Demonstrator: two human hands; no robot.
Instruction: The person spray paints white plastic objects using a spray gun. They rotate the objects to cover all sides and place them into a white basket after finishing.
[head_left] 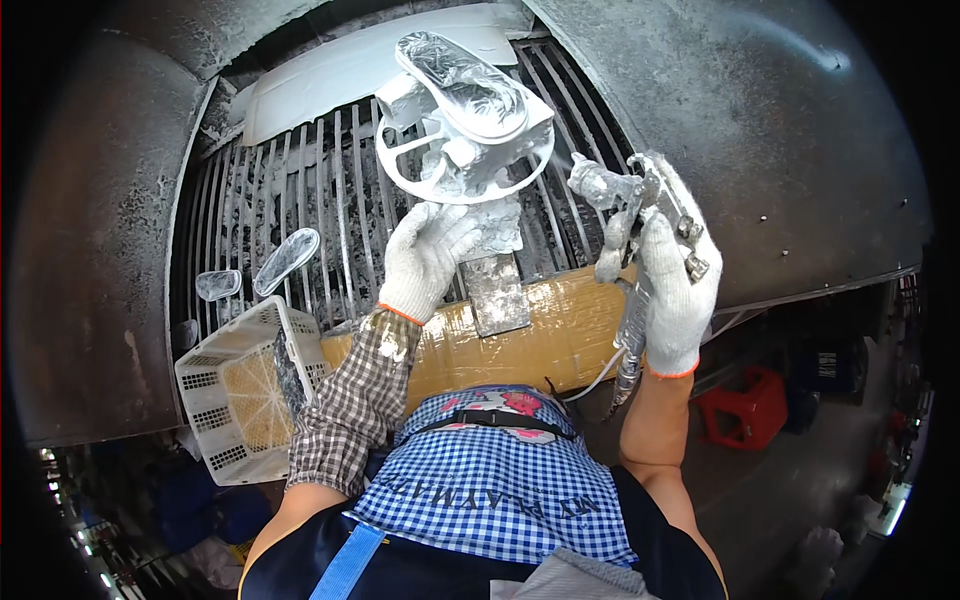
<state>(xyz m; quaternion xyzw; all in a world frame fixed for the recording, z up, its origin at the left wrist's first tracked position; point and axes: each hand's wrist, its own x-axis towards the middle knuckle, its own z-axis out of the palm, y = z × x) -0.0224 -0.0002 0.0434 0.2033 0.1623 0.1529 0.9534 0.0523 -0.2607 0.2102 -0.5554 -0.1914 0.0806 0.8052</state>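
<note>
A shoe-sole-shaped piece (465, 88) with a shiny grey face and pale rim lies tilted on a white-coated stand. Around that stand runs a white spoked wheel (402, 178). My left hand (428, 258), in a white knit glove, is just below the wheel's near rim, its fingers stretched out; whether they touch the rim I cannot tell. My right hand (676, 270), gloved too, grips a spray gun (640, 205) crusted with pale coating. The gun's nozzle faces left toward the sole piece. A hose drops from its handle.
Two smaller sole-shaped pieces (287, 262) lie on the slatted metal grate (345, 190) at left. Nearer stands a white plastic basket (215, 430). A tape-wrapped brown roll (570, 325) runs along the front edge. Metal walls (760, 150) flank the booth; a red stool (742, 408) is lower right.
</note>
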